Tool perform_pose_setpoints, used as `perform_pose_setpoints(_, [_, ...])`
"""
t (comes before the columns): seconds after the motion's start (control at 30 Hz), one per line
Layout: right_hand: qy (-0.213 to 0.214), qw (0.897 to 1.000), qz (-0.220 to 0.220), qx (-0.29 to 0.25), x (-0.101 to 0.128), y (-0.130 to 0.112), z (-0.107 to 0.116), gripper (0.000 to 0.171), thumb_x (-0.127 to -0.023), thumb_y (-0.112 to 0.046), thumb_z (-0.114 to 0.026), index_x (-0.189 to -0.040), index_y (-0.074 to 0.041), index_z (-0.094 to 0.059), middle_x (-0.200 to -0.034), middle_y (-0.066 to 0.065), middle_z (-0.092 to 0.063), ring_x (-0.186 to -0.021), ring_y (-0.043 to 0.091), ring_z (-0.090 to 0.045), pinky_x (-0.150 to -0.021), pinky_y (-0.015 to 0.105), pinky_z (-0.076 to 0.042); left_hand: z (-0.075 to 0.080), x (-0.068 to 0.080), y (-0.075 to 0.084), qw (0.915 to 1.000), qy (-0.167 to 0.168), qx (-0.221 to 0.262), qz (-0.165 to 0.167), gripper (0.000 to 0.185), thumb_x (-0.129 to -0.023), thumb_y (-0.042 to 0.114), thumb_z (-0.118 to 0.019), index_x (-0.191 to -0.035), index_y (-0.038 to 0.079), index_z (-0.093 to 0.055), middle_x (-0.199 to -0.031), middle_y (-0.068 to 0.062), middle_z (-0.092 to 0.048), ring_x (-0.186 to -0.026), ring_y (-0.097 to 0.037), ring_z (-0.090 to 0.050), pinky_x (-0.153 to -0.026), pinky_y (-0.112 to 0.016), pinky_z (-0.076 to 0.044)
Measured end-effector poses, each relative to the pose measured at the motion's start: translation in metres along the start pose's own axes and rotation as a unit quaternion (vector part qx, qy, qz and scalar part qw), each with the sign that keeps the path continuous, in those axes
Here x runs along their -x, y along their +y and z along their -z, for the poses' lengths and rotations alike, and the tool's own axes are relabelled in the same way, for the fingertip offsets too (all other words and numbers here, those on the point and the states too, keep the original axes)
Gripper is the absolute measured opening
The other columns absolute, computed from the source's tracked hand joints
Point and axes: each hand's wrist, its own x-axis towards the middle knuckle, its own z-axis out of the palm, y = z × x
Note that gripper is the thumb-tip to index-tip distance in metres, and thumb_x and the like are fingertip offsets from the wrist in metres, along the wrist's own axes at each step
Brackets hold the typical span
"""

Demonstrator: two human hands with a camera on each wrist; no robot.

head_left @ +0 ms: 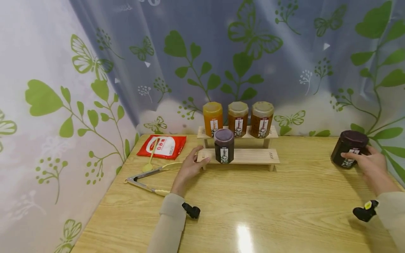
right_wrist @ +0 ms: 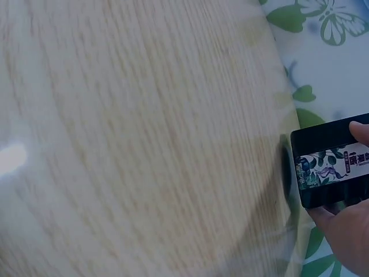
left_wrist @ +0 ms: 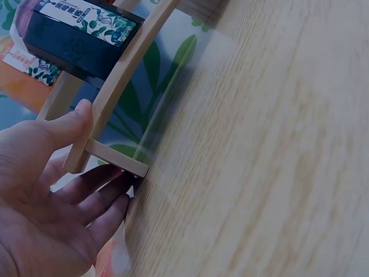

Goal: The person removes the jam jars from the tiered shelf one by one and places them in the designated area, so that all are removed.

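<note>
From the head view we see a wooden table with a small wooden step shelf near the back. Our left hand rests at the left end of the shelf's low step. A dark jar stands on that low step, just beside the hand. Three more jars, orange and brown, stand in a row on the top step.

Our right hand is far over on the right side of the table. It grips another dark jar that stands on the table, well apart from the shelf.

The left wrist view shows us more of the left hand. The thumb lies on top of the shelf's edge and the straight fingers lie under it, by the shelf's leg. The dark jar sits on the step above the hand, and the hand does not touch it.

The right wrist view shows the jar's white label with leaves up close. Only the thumb and a bit of the right hand show there, pressed on the jar.

Only the head view shows the things on the left of the table: a red packet, a yellow spoon and metal tongs.
</note>
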Motion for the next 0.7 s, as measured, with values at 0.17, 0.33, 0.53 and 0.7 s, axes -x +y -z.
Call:
perform_pose_setpoints(0.17, [0.003, 1.0, -0.017, -0.004, -0.003, 0.005, 0.003, 0.096, -0.096, -0.038, -0.073, -0.168, -0.02, -0.013, -0.17, 0.017, -0.02, -0.154, 0.035, -0.025, -0.113, 0.038, -0.041, 0.0, 0.0, 0.0, 0.9999, -0.004, 0.01, -0.001, 0.064, -0.099, 0.026, -0.073, -0.157, 0.023, -0.044, -0.129, -0.015, -0.069, -0.098, -0.019, -0.065, -0.081, -0.033, -0.047])
perform_pose_setpoints(0.33, [0.009, 1.0, -0.012, -0.007, -0.004, 0.01, 0.003, 0.093, -0.096, -0.037, -0.072, -0.168, -0.021, -0.014, -0.17, 0.015, -0.021, -0.154, 0.028, -0.027, -0.097, 0.022, -0.045, -0.001, -0.001, -0.001, 0.9999, -0.006, 0.008, -0.006, 0.064, -0.1, 0.027, -0.072, -0.157, 0.024, -0.043, -0.129, -0.014, -0.069, -0.1, -0.019, -0.064, -0.08, -0.032, -0.047])
perform_pose_setpoints(0.53, [0.009, 0.999, -0.001, -0.033, -0.006, 0.013, 0.0, 0.09, -0.098, -0.031, -0.071, -0.168, -0.023, -0.016, -0.171, 0.01, -0.018, -0.156, 0.027, -0.022, -0.123, 0.048, -0.026, -0.001, -0.001, -0.002, 0.9998, -0.012, 0.012, -0.008, 0.064, -0.101, 0.025, -0.071, -0.158, 0.02, -0.042, -0.117, -0.014, -0.073, -0.092, -0.019, -0.062, -0.075, -0.031, -0.044])
perform_pose_setpoints(0.7, [-0.008, 0.999, 0.01, -0.04, -0.008, 0.02, 0.0, 0.091, -0.098, -0.037, -0.072, -0.168, -0.029, -0.014, -0.171, 0.009, -0.019, -0.157, 0.032, -0.02, -0.124, 0.05, -0.024, -0.001, -0.001, -0.002, 0.9999, -0.011, 0.009, -0.004, 0.064, -0.101, 0.026, -0.071, -0.158, 0.022, -0.043, -0.121, -0.013, -0.073, -0.095, -0.017, -0.063, -0.078, -0.031, -0.045])
